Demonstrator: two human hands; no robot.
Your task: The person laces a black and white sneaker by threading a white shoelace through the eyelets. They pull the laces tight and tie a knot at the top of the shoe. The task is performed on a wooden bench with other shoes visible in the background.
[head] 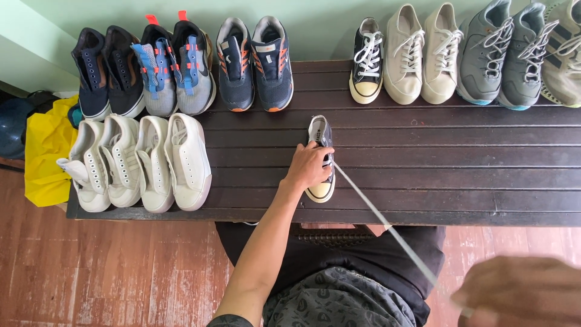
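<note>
sneaker [319, 158], a small dark one with a pale toe cap, lies near the middle of the dark slatted bench [423, 175], toe toward the bench's near edge and apart from the rows of other shoes. along the bench's far edge stand dark, blue-strapped and orange-striped pairs to the left and pale and grey laced pairs [460, 57] to the right; four white shoes [142, 160] sit at the bench's left end, and a yellow cloth [45, 151] hangs just off that end. the left hand [308, 166] is curled over the sneaker's middle, fingers closed down on it and pressing it to the bench. a white lace [387, 227] runs taut from the sneaker past the bench's near edge to the right hand [523, 290], which is blurred but seems to pinch the lace's far end. pulling the lace well likely means keeping the sneaker pinned flat, drawing in line with the eyelets, and holding steady tension so it slides without jerking the shoe.
</note>
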